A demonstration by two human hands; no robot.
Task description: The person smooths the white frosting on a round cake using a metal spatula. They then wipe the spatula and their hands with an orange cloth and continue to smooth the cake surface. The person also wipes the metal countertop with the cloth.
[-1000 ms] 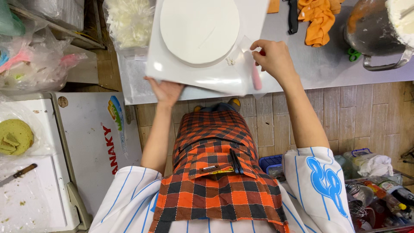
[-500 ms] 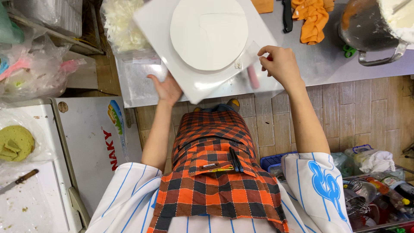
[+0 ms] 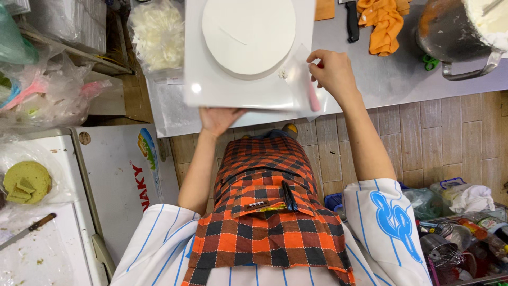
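Nearest the camera: an orange-and-black plaid apron (image 3: 264, 222) over a white shirt with blue stripes. Below it, pale wood-plank floor (image 3: 423, 137); to one side a white chest-like unit (image 3: 127, 180) and a knife (image 3: 26, 230) beside green cake scraps (image 3: 26, 182). Grey metal bench (image 3: 391, 79) ahead.

Left hand (image 3: 219, 119): fingers tucked under the near edge of the white square cake board (image 3: 211, 79), supporting it; grip otherwise hidden. Right hand (image 3: 333, 71): closed in a pinch on a clear plastic scraper (image 3: 301, 85) set against the cake's side.

Cake (image 3: 248, 34): round, smooth white icing, flat top, centred on the board, faint line across the top.

Further back: orange cloth (image 3: 383, 24), black-handled knife (image 3: 352, 21), metal pot (image 3: 457, 34) with white cream.
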